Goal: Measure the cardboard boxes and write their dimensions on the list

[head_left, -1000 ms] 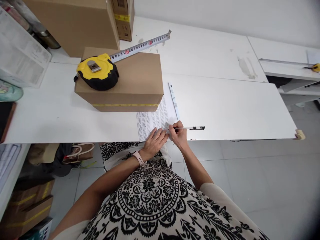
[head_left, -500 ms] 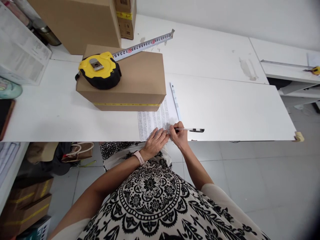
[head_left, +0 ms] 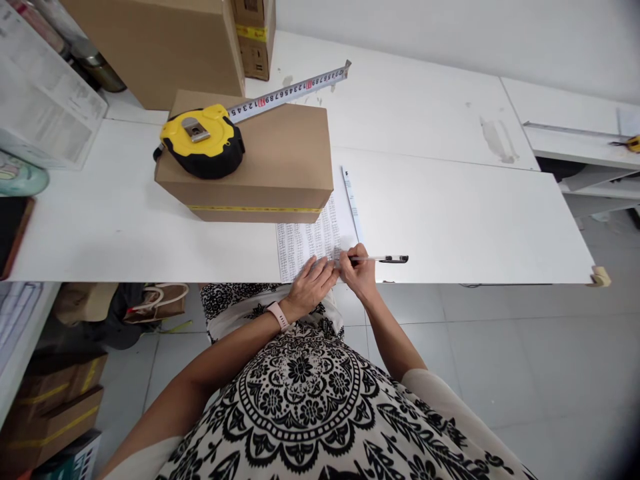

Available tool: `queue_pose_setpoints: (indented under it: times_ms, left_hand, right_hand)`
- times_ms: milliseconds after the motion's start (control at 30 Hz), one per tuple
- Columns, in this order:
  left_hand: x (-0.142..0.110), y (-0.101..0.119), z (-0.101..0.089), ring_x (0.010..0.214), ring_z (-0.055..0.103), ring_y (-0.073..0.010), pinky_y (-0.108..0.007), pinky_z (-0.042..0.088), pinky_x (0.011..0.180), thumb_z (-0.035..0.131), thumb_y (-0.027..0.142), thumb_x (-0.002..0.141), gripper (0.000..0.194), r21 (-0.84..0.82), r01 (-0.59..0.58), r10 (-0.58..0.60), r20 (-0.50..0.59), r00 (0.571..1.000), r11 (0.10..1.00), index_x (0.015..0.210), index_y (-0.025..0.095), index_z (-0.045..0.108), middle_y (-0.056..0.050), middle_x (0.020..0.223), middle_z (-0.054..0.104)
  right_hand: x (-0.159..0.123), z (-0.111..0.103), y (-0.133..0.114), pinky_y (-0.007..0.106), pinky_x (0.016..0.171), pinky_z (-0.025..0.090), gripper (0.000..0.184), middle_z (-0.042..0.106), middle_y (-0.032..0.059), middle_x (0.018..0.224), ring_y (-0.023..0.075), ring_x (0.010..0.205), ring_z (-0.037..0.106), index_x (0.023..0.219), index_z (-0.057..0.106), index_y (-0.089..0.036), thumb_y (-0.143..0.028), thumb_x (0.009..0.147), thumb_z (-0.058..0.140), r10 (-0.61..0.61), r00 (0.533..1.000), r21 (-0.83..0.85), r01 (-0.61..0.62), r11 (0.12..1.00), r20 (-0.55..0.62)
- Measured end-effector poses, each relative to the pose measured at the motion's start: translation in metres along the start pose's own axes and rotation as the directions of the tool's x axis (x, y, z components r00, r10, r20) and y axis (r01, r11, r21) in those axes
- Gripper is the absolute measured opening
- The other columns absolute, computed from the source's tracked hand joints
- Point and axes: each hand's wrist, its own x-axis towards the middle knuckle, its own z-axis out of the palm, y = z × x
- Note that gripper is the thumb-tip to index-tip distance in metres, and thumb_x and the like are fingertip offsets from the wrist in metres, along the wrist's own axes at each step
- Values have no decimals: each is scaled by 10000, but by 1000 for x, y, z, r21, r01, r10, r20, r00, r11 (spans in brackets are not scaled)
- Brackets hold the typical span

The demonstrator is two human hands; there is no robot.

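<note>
Right hand (head_left: 359,272), fingers clamped on a pen (head_left: 385,259); left hand (head_left: 311,288), fingers slightly apart, steadies the written sheet (head_left: 295,247). The carton (head_left: 260,160) at eleven o'clock overlaps it; a tug could tear the paper.

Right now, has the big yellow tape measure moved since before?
No, the big tape measure still sits on the left end of the cardboard box. The picture just shifted a bit.

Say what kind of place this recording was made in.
Probably a packing or stock room with a work counter: taped cardboard boxes stand at the back, a large tape measure lies on a carton, and the hands work over a sheet of dense writing.
</note>
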Motion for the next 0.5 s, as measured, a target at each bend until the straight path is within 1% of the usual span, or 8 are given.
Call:
queue_pose_setpoints:
  times_ms: [133, 300, 433, 500]
  left_hand:
    - [-1, 0, 1, 1285, 647, -286, -485, 470, 1175, 547, 225, 1032, 326, -3, -6, 6, -17, 1000, 1000, 1325, 134, 658, -131, 1334, 714]
    - [-1, 0, 1, 1304, 635, -272, -474, 462, 1185, 527, 232, 1041, 331, 8, 4, -4, 19, 1000, 1000, 1337, 157, 655, -117, 1350, 708]
    - [-1, 0, 1, 1283, 648, -278, -472, 464, 1182, 544, 226, 1034, 322, 31, -15, 16, -29, 999, 999, 1322, 138, 657, -124, 1338, 714]
    - [-1, 0, 2, 1288, 644, -277, -476, 451, 1193, 549, 228, 1033, 320, 24, -11, 12, -35, 999, 1000, 1321, 138, 656, -123, 1334, 716]
  right_hand:
    - [0, 0, 0, 264, 506, 329, 317, 396, -81, 555, 109, 498, 380, 710, 396, -261, -403, 887, 617, -17, 1000, 25, 18, 1000, -21]
    - [0, 0, -1, 264, 508, 316, 334, 372, -83, 558, 107, 503, 362, 705, 379, -261, -401, 891, 619, -36, 999, 23, 36, 999, -18]
    - [0, 0, -1, 258, 492, 302, 318, 360, -87, 555, 101, 490, 353, 708, 374, -261, -370, 898, 605, -40, 999, 28, 41, 999, -12]
    - [0, 0, 0, 256, 491, 306, 316, 365, -89, 553, 99, 488, 358, 707, 380, -260, -366, 893, 613, -36, 999, 31, 36, 999, -13]
